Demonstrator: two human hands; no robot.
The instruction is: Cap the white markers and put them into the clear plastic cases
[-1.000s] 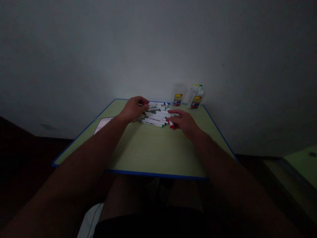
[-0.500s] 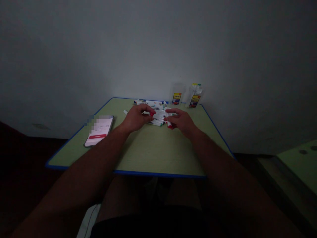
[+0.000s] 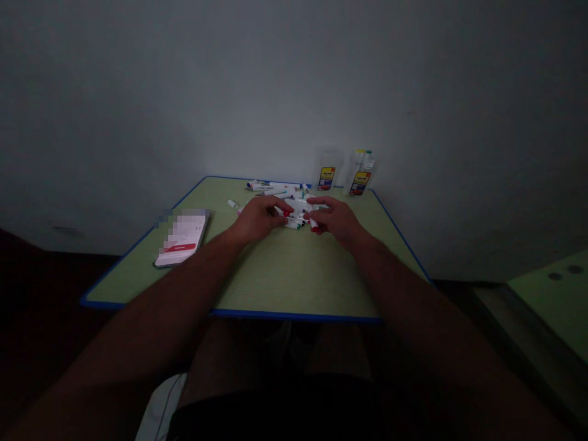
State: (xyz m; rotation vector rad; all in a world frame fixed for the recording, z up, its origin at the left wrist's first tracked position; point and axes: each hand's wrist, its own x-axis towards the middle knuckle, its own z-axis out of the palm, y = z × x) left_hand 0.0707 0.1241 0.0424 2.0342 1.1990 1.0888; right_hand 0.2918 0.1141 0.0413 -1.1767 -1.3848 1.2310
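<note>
Now / my left hand [image 3: 261, 218] has come in near my right hand [image 3: 337, 220], fingertips pinching something red [image 3: 286, 213] / right half-curled, gripping red-ended pen [image 3: 314, 225] by pen pile [image 3: 296, 205] / neither seems free.

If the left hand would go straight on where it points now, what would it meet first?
The left hand would probably meet the loose markers first. If it is above them, perhaps the red-ended marker in the right hand; this view leaves height unclear.
</note>
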